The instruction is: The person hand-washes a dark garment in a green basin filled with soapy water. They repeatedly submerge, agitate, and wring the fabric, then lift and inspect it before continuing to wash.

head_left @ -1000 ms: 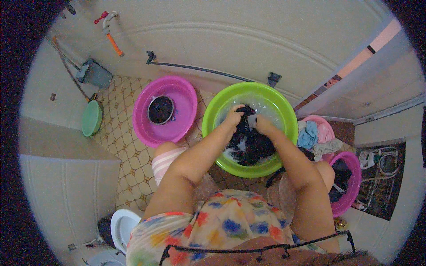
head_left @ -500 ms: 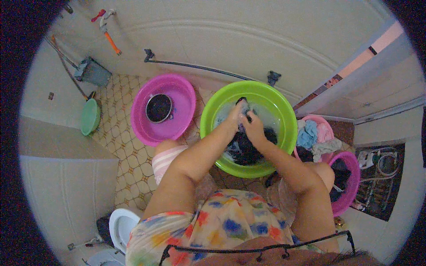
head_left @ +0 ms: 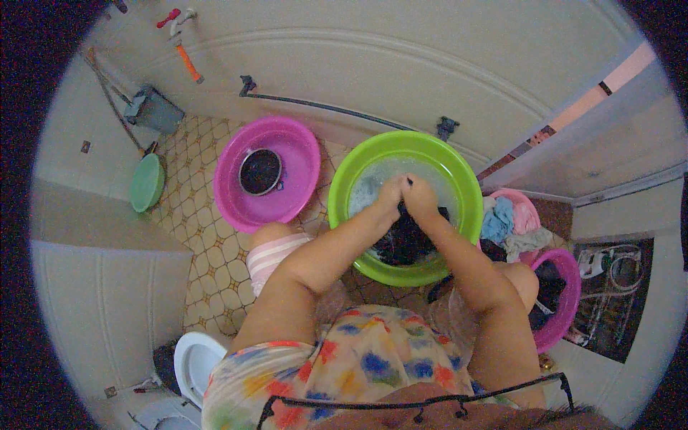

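Note:
A lime-green basin (head_left: 345, 244) holds foamy, cloudy water and a bunched dark garment (head_left: 405, 241). Over its middle my left hand (head_left: 388, 195) and my right hand (head_left: 421, 198) are side by side, nearly touching, fingers curled in. A bit of dark fabric pokes up between them, and both hands appear closed on the garment. The rest of it hangs and lies in the water below my wrists. Its exact kind cannot be made out.
To the left stands a pink basin (head_left: 302, 194) with a round dark-topped container (head_left: 260, 172) inside. Clothes (head_left: 497, 219) fill a pink tub at right, beside a magenta basin (head_left: 575, 287) with dark items. A pipe (head_left: 322, 109) runs along the wall; a white toilet seat (head_left: 188, 369) is lower left.
Both hands have come closer together and shifted slightly right, with their fingers now curled tighter. The dark fabric that stuck out above my left hand has drawn in between them.

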A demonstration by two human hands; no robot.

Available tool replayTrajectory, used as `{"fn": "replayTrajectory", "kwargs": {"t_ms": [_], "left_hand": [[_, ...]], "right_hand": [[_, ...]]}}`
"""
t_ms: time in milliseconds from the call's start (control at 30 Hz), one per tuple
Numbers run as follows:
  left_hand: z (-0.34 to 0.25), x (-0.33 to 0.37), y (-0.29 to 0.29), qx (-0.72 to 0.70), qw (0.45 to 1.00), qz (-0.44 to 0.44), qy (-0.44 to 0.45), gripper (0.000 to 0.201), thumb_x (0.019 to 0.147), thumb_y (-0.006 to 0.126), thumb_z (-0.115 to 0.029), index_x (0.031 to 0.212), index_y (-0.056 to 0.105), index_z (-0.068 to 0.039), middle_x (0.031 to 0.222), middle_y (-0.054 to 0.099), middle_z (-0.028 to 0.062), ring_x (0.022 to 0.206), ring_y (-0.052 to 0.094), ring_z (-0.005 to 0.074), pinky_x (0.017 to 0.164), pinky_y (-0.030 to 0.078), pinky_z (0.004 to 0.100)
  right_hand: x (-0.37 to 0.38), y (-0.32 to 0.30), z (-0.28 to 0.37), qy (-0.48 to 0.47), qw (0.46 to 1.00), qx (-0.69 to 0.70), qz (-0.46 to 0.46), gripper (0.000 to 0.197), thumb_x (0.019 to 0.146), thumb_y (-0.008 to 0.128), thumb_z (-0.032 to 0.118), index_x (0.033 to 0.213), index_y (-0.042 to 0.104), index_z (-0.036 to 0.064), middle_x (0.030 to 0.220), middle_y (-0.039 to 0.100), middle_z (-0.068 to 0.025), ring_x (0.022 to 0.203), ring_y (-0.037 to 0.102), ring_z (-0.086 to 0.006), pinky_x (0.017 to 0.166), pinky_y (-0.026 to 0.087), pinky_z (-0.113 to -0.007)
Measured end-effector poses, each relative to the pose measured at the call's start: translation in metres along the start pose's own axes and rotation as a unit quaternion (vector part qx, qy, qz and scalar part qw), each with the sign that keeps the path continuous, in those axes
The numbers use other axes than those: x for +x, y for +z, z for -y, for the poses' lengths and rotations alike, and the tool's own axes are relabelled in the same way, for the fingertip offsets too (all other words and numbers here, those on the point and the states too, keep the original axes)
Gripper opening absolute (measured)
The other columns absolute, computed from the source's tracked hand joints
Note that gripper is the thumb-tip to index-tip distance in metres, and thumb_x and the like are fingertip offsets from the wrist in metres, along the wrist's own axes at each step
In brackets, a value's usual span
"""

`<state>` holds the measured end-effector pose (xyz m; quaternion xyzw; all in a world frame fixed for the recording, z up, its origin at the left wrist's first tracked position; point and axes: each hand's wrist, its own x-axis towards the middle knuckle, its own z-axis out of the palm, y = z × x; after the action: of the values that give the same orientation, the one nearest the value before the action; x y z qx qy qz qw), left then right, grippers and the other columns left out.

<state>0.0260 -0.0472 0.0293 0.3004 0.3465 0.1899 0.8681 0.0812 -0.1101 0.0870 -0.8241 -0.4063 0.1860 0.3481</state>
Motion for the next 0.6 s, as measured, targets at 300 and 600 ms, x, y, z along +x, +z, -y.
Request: {"fn": "replayTrajectory", "kwargs": {"t_ms": [300,600], "left_hand": [[-0.025,0.019,-0.014,0.001,0.997,-0.057,0.054,0.021,0.085,0.049,-0.022,0.099,0.054,-0.007,0.086,0.058,0.0092,0.073,0.056,0.0228,0.064,0.047,0.0356],[-0.003,0.041,-0.034,-0.015,0.998,-0.044,0.044,0.026,0.088,0.037,-0.022,0.100,0.054,-0.006,0.087,0.060,0.0105,0.075,0.058,0.0234,0.066,0.050,0.0364]], "right_hand": [[0.029,0.019,-0.073,0.080,0.995,-0.054,0.021,0.043,0.085,0.048,0.037,0.110,0.049,0.0019,0.098,0.056,-0.0241,0.091,0.053,-0.0411,0.078,0.042,-0.047],[0.034,0.029,-0.080,0.106,0.990,-0.081,0.054,0.043,0.082,0.051,0.037,0.102,0.052,-0.0018,0.099,0.056,-0.0255,0.091,0.055,-0.0392,0.078,0.043,-0.043]]}}
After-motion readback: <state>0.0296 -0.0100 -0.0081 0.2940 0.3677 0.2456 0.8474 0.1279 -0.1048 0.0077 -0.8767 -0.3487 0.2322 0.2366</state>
